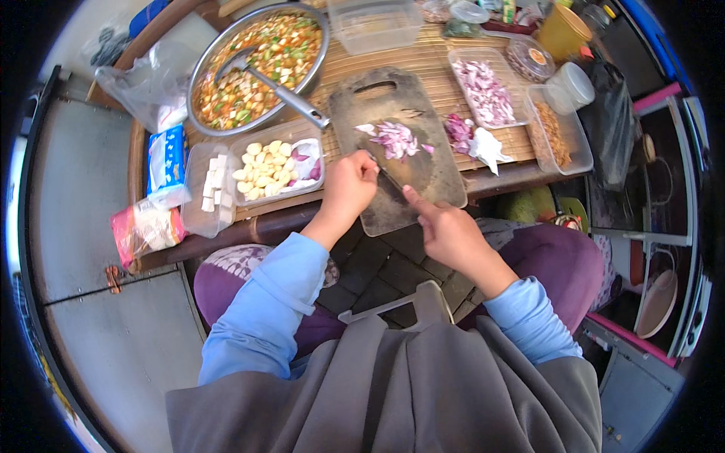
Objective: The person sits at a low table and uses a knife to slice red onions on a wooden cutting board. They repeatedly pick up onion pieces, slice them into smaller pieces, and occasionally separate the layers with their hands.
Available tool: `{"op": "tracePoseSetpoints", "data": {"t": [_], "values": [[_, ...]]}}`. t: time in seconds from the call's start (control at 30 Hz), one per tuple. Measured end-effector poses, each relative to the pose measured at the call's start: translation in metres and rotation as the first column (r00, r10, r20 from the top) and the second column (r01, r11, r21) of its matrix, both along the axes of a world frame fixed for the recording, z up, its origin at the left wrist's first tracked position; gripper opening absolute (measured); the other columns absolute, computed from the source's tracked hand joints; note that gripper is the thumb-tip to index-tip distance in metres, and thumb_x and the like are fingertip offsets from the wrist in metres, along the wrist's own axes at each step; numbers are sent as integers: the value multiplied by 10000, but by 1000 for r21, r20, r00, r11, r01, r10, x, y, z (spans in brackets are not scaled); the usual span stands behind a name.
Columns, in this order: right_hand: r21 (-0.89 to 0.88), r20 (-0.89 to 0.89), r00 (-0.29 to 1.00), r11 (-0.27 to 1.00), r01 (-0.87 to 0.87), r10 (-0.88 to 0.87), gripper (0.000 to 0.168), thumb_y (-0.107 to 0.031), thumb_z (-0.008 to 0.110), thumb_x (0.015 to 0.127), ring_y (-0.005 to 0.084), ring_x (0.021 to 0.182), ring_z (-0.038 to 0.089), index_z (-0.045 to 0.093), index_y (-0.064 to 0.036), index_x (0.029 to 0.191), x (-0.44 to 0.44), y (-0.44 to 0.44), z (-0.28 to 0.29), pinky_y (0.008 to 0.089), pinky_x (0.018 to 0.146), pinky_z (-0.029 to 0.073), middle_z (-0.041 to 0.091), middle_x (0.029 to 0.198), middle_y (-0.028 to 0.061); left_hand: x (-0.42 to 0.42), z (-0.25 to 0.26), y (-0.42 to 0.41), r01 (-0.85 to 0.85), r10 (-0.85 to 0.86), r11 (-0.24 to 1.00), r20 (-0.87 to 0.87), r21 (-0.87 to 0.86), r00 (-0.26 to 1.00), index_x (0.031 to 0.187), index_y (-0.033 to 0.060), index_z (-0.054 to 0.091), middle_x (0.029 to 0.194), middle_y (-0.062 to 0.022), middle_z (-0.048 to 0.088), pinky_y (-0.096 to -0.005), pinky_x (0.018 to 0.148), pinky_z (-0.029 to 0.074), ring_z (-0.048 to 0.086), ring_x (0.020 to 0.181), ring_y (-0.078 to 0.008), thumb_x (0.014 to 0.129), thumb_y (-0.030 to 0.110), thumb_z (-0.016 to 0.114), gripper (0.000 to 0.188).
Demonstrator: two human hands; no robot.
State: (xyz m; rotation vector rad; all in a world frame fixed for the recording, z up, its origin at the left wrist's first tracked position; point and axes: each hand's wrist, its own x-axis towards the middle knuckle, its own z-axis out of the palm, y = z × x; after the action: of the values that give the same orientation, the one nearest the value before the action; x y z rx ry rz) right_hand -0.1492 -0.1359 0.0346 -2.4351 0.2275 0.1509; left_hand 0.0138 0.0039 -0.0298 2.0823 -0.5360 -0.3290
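Note:
My right hand point(453, 229) grips a knife point(391, 174), with the index finger stretched along its blade. The blade slants across a worn cutting board point(442, 175), which juts past the table's front edge. My left hand point(352, 178) is at the far end of the blade, fingers curled together; whether something small is pinched there is hidden. Just beyond the blade lies a pile of sliced shallots point(396, 140) on the board. To the right of the board are a heap of purple shallot pieces point(459, 133) and a crumpled white tissue point(487, 149).
A steel bowl point(195, 107) of chopped food holds a ladle point(294, 105). Peeled garlic cloves point(263, 170) fill a plastic container at left, beside white blocks point(213, 184) in another. Containers of sliced shallots point(484, 93) and brown shreds point(552, 136) stand at right. An empty tub point(374, 31) sits behind.

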Motion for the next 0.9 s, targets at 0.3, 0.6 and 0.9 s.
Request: {"op": "tracePoseSetpoints", "data": {"t": [0.3, 0.6, 0.9], "values": [[-134, 27, 999, 990, 42, -39, 602, -52, 616, 781, 394, 690, 648, 553, -154, 1371, -20, -11, 15, 471, 642, 542, 627, 812, 210, -3, 1, 0, -5, 5, 1000, -1, 11, 1000, 777, -1, 656, 703, -155, 662, -364, 545, 476, 645, 576, -267, 792, 53, 686, 64], [61, 51, 998, 998, 23, -26, 537, -58, 593, 838, 396, 708, 641, 554, -145, 1366, -16, -12, 13, 468, 662, 532, 622, 794, 201, -4, -3, 0, -6, 6, 1000, 47, 3, 999, 770, 4, 640, 739, -165, 649, -397, 584, 487, 640, 629, -332, 776, 46, 689, 65], [-105, -17, 1000, 994, 23, -25, 571, -41, 586, 844, 383, 697, 640, 529, -172, 1396, -1, -1, 5, 458, 663, 529, 618, 792, 189, -2, -2, -1, 27, -25, 999, 56, -25, 998, 752, 1, 634, 732, -169, 654, -416, 607, 499, 654, 666, -345, 764, 15, 659, 32]]}}
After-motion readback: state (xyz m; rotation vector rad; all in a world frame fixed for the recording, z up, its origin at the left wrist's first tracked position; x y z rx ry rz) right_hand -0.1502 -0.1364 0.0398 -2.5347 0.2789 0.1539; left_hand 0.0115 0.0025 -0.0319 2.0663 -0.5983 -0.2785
